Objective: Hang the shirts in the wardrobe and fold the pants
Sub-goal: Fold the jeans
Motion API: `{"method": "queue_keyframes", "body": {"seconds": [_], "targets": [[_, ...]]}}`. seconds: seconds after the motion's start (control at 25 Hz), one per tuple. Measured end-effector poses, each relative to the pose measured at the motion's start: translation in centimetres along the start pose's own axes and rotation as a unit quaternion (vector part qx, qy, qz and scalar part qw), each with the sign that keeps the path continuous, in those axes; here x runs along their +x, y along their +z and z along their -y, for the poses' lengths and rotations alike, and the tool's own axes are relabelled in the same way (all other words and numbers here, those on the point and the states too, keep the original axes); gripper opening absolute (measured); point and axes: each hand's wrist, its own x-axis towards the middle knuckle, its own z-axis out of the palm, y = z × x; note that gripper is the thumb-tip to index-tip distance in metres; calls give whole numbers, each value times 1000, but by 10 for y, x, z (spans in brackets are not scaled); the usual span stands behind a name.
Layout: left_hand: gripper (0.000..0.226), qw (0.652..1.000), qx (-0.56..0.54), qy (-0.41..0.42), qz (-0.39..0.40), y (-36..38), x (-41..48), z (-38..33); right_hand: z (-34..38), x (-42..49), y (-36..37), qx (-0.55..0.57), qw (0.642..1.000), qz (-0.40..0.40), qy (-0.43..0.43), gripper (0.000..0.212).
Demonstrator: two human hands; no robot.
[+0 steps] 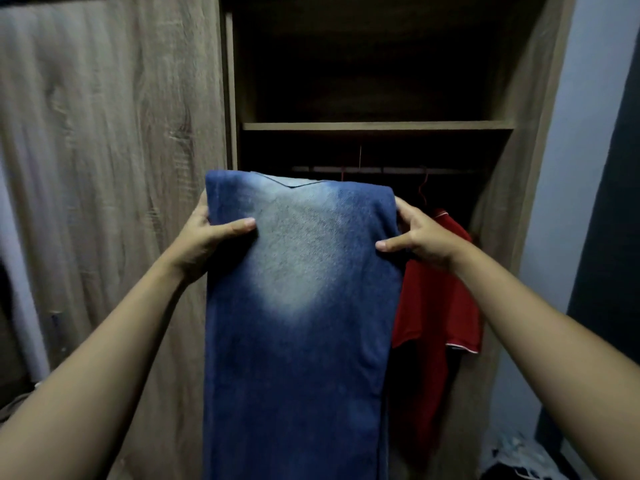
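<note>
Blue jeans with a faded pale patch hang doubled over in front of me, their lower part running out of the bottom of the view. My left hand grips their upper left edge, thumb on the front. My right hand grips the upper right edge the same way. Behind the jeans stands the open wooden wardrobe. A red shirt hangs on a red hanger from the rail, partly hidden by the jeans.
The wardrobe's closed left door fills the left side. A dark upper shelf space sits above the rail. A pale wall is on the right, with loose clothes on the floor at the lower right.
</note>
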Motion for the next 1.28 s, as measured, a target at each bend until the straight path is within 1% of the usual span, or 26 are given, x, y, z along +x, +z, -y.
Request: {"method": "queue_keyframes", "body": {"seconds": [0.12, 0.2, 0.24, 0.28, 0.32, 0.36, 0.4, 0.44, 0.48, 0.52, 0.64, 0.72, 0.8, 0.88, 0.92, 0.96, 1.0, 1.04, 1.08, 1.16, 1.24, 1.28], "targets": [[47, 999, 5, 41, -25, 13, 7, -11, 13, 4, -3, 15, 1000, -20, -15, 70], [43, 996, -8, 76, -49, 21, 12, -19, 20, 7, -3, 25, 997, -56, -51, 64], [43, 994, -14, 87, -59, 24, 14, -22, 19, 7, -1, 21, 992, -105, -69, 58], [43, 993, -19, 94, -62, 27, 14, -25, 16, 5, 4, 5, 981, -178, -74, 54], [42, 994, -21, 97, -56, 30, 14, -27, 6, -1, 13, -15, 961, -267, -63, 53], [42, 994, -21, 98, -46, 32, 13, -28, -8, -10, 27, -33, 932, -357, -41, 56], [42, 994, -20, 102, -40, 33, 12, -29, -26, -23, 45, -53, 902, -429, -17, 61], [42, 993, -17, 107, -42, 34, 12, -30, -44, -35, 65, -80, 877, -473, 1, 65], [42, 992, -14, 113, -51, 36, 13, -31, -59, -42, 81, -111, 860, -497, 10, 64], [42, 991, -10, 118, -58, 37, 14, -32, -67, -45, 93, -131, 853, -505, 6, 59], [41, 992, 10, 117, -52, 34, 19, -39, -69, -41, 94, -122, 861, -493, -35, 43], [41, 994, 6, 105, -43, 25, 19, -43, -63, -40, 85, -107, 871, -476, -55, 39], [42, 995, -6, 95, -29, 20, 19, -46, -63, -35, 79, -87, 886, -454, -34, 34], [40, 995, -3, 98, -31, 24, 19, -46, -60, -27, 80, -27, 904, -426, 15, 24], [40, 994, -3, 103, -44, 26, 20, -45, -56, -25, 80, 7, 917, -397, 28, 29], [39, 993, -5, 106, -57, 28, 20, -45, -54, -26, 80, 27, 937, -347, 13, 47], [38, 992, -10, 107, -68, 28, 20, -45, -51, -28, 79, 19, 952, -304, 11, 69], [37, 991, -15, 107, -74, 26, 20, -47, -49, -27, 77, 16, 960, -280, 8, 85], [36, 991, -21, 107, -77, 23, 20, -49, -51, -25, 76, 19, 966, -260, -1, 76], [35, 993, -27, 91, -68, 16, 19, -51, -46, -18, 77, 94, 963, -249, -33, 24], [33, 995, -29, 71, -61, 10, 18, -50, -45, -13, 77, 132, 959, -248, -44, 27], [33, 995, -35, 66, -64, 8, 18, -49, -45, -12, 76, 157, 957, -238, -47, 24]]}}
